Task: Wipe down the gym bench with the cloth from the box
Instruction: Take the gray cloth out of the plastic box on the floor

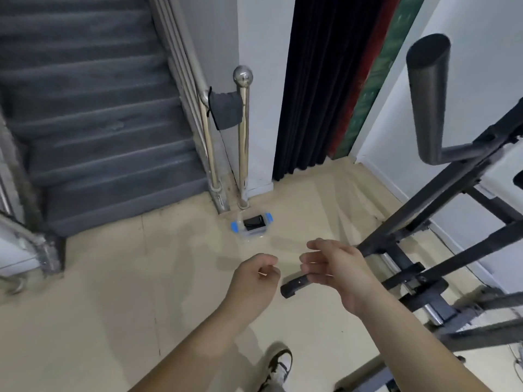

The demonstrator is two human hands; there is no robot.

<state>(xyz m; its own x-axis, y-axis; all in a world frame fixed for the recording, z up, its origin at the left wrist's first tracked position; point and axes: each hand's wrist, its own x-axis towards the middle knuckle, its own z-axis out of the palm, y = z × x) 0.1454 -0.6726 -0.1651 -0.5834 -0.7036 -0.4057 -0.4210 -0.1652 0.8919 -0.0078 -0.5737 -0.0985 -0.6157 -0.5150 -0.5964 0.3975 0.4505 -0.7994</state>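
Observation:
A small clear plastic box [252,227] with blue side clasps sits on the floor at the foot of the stair railing. A dark cloth [252,222] lies inside it. My left hand [254,278] hovers in front of me with loosely curled fingers and holds nothing. My right hand [336,267] hangs beside it, fingers relaxed and bent, also holding nothing. Both hands are well short of the box. The black metal frame of the gym bench [424,222] fills the right side; its pad is out of view.
Grey carpeted stairs [99,123] rise at the left behind a chrome railing post [242,137] with a grey rag tied to it. A dark curtain [325,80] hangs at the back. A black bench foot [293,287] juts onto the beige floor. My shoe [280,366] shows below.

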